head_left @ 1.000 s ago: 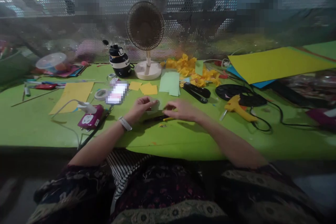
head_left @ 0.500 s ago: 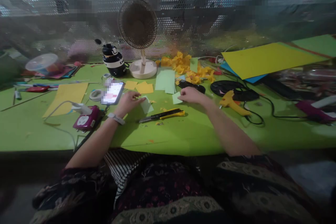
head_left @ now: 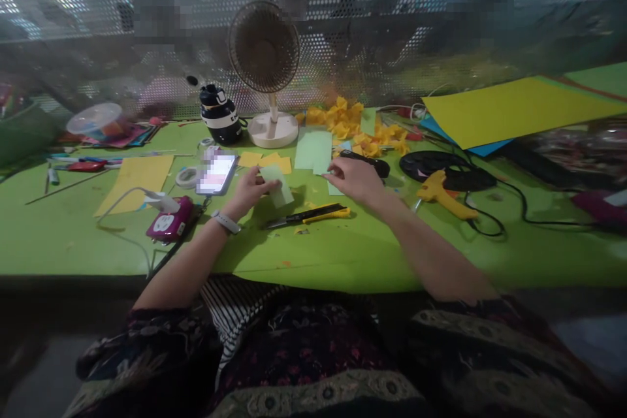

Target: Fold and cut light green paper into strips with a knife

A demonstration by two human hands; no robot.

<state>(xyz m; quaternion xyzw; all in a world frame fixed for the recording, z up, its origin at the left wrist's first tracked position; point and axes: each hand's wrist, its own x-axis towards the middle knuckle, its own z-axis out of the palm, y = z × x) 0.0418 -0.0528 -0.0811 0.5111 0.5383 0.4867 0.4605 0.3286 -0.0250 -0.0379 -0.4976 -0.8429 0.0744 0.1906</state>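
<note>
A small pale green paper piece (head_left: 280, 187) is tilted up in my left hand (head_left: 247, 192), its edge between thumb and fingers. My right hand (head_left: 358, 179) has its fingertips pinched at the lower edge of the pale green paper sheets (head_left: 312, 149), which lie farther back on the table. Partly hidden beneath that hand is another small green paper piece (head_left: 335, 189). In front of both hands lies a yellow-and-black utility knife (head_left: 313, 214), its blade pointing left. A black stapler (head_left: 377, 166) sits just behind my right hand.
A phone (head_left: 218, 174), tape roll (head_left: 188, 177) and purple power adapter (head_left: 170, 219) lie on the left. A fan (head_left: 272, 130) and bottle (head_left: 221, 119) stand behind, beside yellow paper flowers (head_left: 343, 119). Right of my hand is a yellow glue gun (head_left: 445, 196) with its cord.
My hands have parted, uncovering the knife. A small green piece was set down on the right. My left hand has lifted its paper piece; my right hand has moved onto the green sheets' edge.
</note>
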